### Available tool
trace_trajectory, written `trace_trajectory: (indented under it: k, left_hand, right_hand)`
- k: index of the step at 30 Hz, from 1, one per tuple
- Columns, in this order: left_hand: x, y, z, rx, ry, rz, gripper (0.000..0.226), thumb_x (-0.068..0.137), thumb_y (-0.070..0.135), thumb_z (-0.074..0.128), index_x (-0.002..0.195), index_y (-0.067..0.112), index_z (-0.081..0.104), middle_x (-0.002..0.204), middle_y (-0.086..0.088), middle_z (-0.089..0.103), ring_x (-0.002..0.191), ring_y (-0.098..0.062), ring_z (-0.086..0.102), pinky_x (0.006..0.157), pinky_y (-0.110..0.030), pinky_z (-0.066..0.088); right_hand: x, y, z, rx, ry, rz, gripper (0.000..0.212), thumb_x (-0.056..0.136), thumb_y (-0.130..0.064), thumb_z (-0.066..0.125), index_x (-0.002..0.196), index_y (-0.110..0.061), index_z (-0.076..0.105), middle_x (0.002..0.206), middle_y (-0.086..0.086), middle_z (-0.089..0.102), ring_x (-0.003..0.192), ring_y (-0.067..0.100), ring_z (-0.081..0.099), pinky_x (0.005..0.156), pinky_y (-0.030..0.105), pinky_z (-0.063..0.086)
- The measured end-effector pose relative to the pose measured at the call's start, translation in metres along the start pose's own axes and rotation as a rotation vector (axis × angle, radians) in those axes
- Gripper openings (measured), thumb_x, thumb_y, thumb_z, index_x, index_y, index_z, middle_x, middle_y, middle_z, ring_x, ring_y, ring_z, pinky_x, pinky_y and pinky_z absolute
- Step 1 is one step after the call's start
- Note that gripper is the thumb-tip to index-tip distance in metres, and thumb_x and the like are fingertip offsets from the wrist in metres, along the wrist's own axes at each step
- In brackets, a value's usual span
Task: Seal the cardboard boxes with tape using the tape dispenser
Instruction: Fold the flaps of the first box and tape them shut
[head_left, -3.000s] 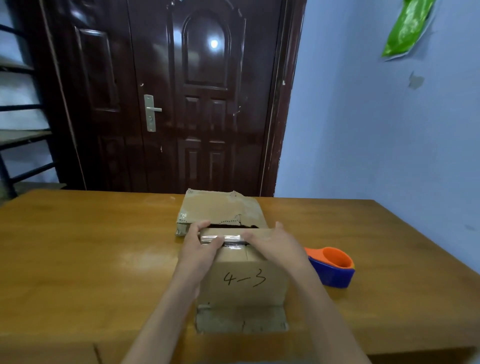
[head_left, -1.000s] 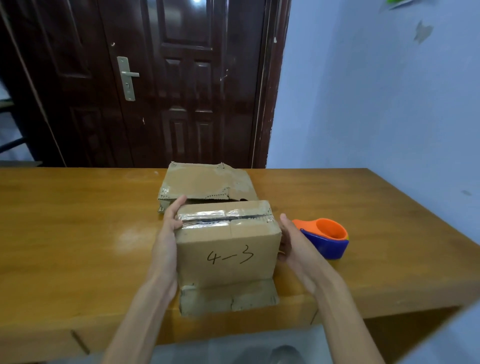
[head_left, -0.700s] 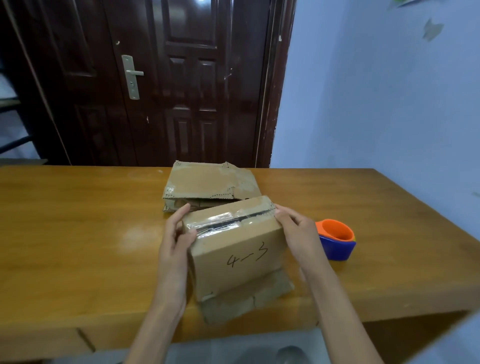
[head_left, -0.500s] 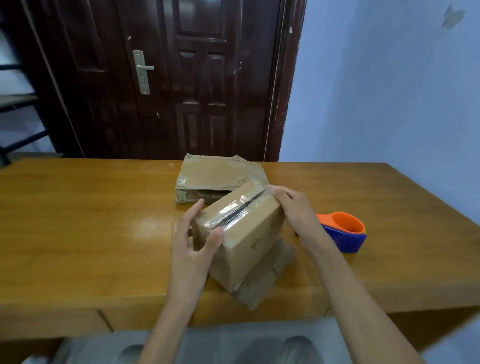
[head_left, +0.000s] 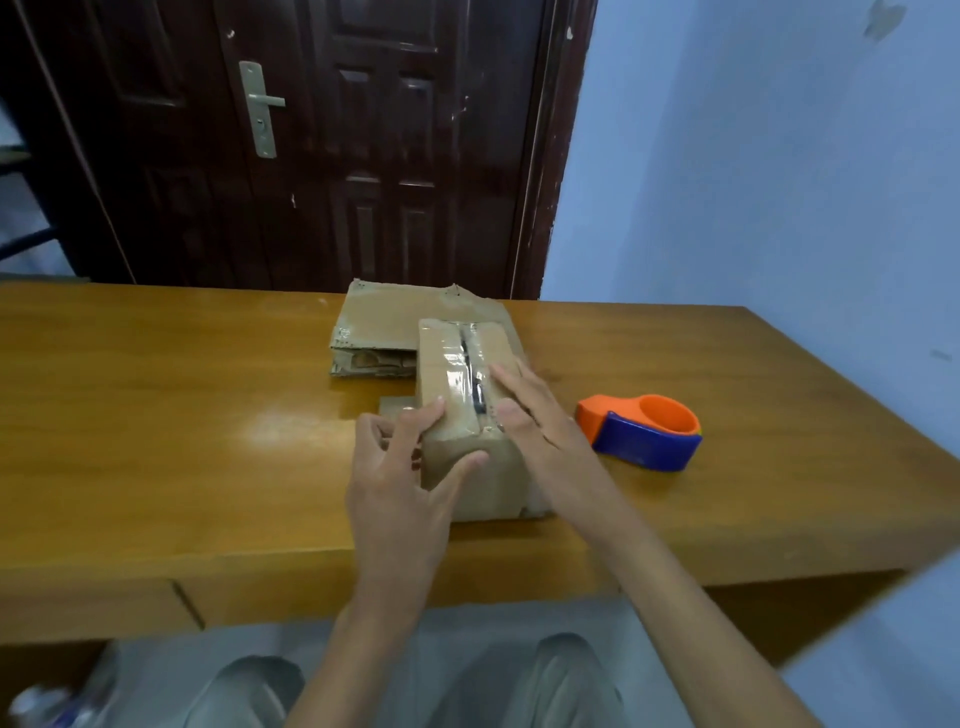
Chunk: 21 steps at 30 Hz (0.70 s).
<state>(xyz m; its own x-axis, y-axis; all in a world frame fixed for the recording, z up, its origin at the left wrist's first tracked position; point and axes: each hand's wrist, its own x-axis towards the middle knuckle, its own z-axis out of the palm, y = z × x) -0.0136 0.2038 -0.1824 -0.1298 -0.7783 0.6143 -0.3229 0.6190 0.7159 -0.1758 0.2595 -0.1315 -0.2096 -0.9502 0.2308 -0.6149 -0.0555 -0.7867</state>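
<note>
Item 1, small cardboard box (head_left: 462, 395): standing on the counter (head_left: 156, 415) with its top seam running away from the person. Clear tape (head_left: 457, 364) is lying along that seam, wrinkled, with a dark gap showing down the middle. Judged status: this top is taped but not tightly closed. A loose flap is sticking out at the box's base on the near right, so sealing is likely still owing there.

Item 2, flattened box (head_left: 395, 332): lying just behind the small box and touching it, its open edge facing the person. No fresh tape is showing on it; judged as not yet sealed.

Item 3, tape dispenser (head_left: 641, 431): orange and blue, sitting on the counter to the right of the small box, near but apart from it. Nobody is holding it.

Item 4, left hand (head_left: 400, 467): its fingers (head_left: 426, 415) are spreading wide against the small box's near left corner, the thumb resting on the near face, the fingertips touching the top edge. They are steadying the box, not gripping it.

Item 5, right hand (head_left: 535, 421): its fingers (head_left: 511, 382) are lying straight and flat on the small box's top, just right of the seam, pressing down. The hand is sitting between the seam and the dispenser.

Judged remainder: picking up the dispenser and taping whatever seams are still gaping.
</note>
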Motion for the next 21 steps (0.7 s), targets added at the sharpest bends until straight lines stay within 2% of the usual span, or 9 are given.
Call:
trace_trajectory:
  k: [3,5,6,8,9,12,16,19,21]
  left_hand:
    - [0.005,-0.004,0.000,-0.059,-0.017,0.036,0.058,0.080,0.049,0.079,0.129,0.018,0.069,0.126,-0.007,0.050,0.113,-0.013,0.053,0.091,-0.031,0.059]
    - [0.011,-0.005,-0.001,-0.075,-0.041,0.087,0.052,0.081,0.040,0.082,0.123,0.012,0.069,0.145,-0.010,0.045,0.131,0.006,0.041,0.109,-0.020,0.047]
    - [0.015,-0.005,-0.001,-0.094,-0.073,0.106,0.050,0.082,0.036,0.084,0.123,0.013,0.067,0.150,-0.008,0.044,0.136,0.008,0.039,0.111,-0.019,0.045]
    - [0.020,-0.002,-0.004,-0.123,-0.156,0.090,0.050,0.083,0.034,0.083,0.125,0.019,0.062,0.152,0.004,0.047,0.139,0.000,0.044,0.105,-0.026,0.053]
    - [0.021,-0.001,-0.005,-0.119,-0.176,0.078,0.051,0.082,0.035,0.082,0.126,0.022,0.059,0.152,0.009,0.046,0.137,0.000,0.044,0.100,-0.024,0.054]
    - [0.023,-0.002,-0.005,-0.084,-0.186,0.073,0.059,0.077,0.033,0.087,0.127,0.026,0.056,0.151,0.014,0.044,0.133,0.007,0.040,0.093,-0.018,0.052]
    - [0.022,-0.003,-0.003,-0.069,-0.194,0.078,0.070,0.072,0.026,0.093,0.130,0.025,0.054,0.152,0.014,0.045,0.133,0.005,0.043,0.095,-0.028,0.057]
    - [0.025,-0.002,-0.007,-0.040,-0.200,0.084,0.072,0.070,0.029,0.094,0.130,0.026,0.055,0.151,0.017,0.047,0.128,0.004,0.047,0.094,-0.030,0.057]
    - [0.031,-0.002,-0.012,-0.015,-0.228,0.091,0.066,0.071,0.036,0.091,0.128,0.027,0.057,0.149,0.017,0.049,0.129,-0.002,0.051,0.095,-0.035,0.057]
  right_hand:
    - [-0.003,-0.001,-0.002,0.038,-0.011,0.004,0.053,0.109,-0.062,0.027,0.160,-0.051,0.026,0.169,-0.030,0.013,0.153,-0.013,0.006,0.126,0.033,0.010]
    - [-0.001,0.004,-0.015,0.058,-0.075,-0.006,0.055,0.108,-0.066,0.023,0.161,-0.050,0.027,0.168,-0.029,0.018,0.154,-0.010,0.011,0.128,0.036,0.011]
    - [-0.001,0.009,-0.025,0.008,-0.090,-0.002,0.057,0.107,-0.067,0.025,0.161,-0.048,0.027,0.168,-0.027,0.024,0.154,-0.006,0.018,0.128,0.038,0.019]
    - [-0.002,0.028,-0.051,-0.383,0.020,0.014,0.062,0.105,-0.066,0.035,0.162,-0.041,0.029,0.163,-0.016,0.038,0.147,0.006,0.040,0.116,0.041,0.043]
    - [-0.002,0.042,-0.065,-0.617,0.123,0.022,0.064,0.104,-0.064,0.041,0.161,-0.035,0.033,0.156,-0.008,0.047,0.139,0.013,0.050,0.106,0.040,0.051]
    - [-0.002,0.080,-0.093,-0.957,0.210,0.108,0.063,0.098,-0.068,0.049,0.146,-0.027,0.050,0.129,-0.001,0.057,0.117,0.020,0.058,0.095,0.037,0.052]
    - [0.000,0.102,-0.095,-1.069,0.173,0.152,0.057,0.092,-0.063,0.065,0.136,-0.028,0.054,0.127,0.000,0.055,0.103,0.019,0.060,0.087,0.032,0.053]
    - [0.004,0.104,-0.091,-1.061,0.225,0.161,0.057,0.093,-0.065,0.063,0.136,-0.031,0.048,0.117,0.000,0.066,0.099,0.022,0.065,0.084,0.036,0.053]
    - [0.004,0.108,-0.093,-1.017,0.207,0.162,0.059,0.093,-0.067,0.061,0.138,-0.034,0.044,0.104,-0.003,0.072,0.092,0.021,0.069,0.073,0.036,0.053]
